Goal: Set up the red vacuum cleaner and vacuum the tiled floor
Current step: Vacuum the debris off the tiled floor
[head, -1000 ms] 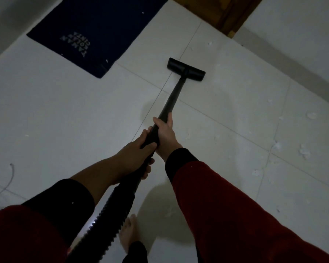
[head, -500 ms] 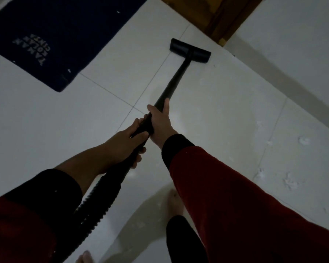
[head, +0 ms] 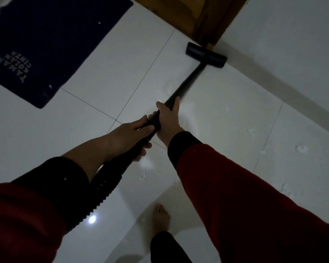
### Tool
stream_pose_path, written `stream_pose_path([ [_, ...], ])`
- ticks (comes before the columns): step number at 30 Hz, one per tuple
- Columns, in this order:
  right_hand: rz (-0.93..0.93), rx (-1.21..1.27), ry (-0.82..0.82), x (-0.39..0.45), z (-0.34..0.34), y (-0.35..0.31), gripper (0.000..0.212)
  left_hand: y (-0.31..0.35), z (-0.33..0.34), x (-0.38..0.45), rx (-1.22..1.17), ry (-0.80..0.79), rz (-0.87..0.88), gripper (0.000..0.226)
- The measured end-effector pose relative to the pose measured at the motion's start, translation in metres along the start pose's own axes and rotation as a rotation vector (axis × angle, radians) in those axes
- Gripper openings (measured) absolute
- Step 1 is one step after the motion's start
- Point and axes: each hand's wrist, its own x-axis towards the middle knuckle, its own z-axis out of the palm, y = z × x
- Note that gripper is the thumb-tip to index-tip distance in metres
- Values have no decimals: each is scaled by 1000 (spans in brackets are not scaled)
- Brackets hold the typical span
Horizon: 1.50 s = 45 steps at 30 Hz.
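Black wand (head: pixel 186 86) runs straight out from the person, up and to the right, ending at the floor head (head: pixel 206 55) pressed against the foot of the wall by the wooden door frame (head: pixel 207 18). Right hand (head: pixel 168 118) is wrapped around the wand furthest forward, left hand (head: pixel 130 135) clamped on just behind it where the ribbed hose (head: pixel 103 186) begins (white crumbs (head: pixel 300 149) lie off to the right). Looks like the pull-back comes along that same line, toward the bare foot (head: pixel 160 217).
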Motion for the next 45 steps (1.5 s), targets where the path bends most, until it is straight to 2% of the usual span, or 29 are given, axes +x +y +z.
stream_pose_path([
  [6,27,22,-36,-11,-23,-8,81,-4,16,-15,-117,-99,-46,44],
  [22,3,-14,5,-74,-40,47,82,-66,29,-72,-80,-41,18,45],
  [28,19,-76,41,-92,-35,63,82,-82,22,-85,-71,-86,28,48],
  [45,3,-42,62,-202,-38,214,78,-224,-10,-192,35,-113,49,53],
])
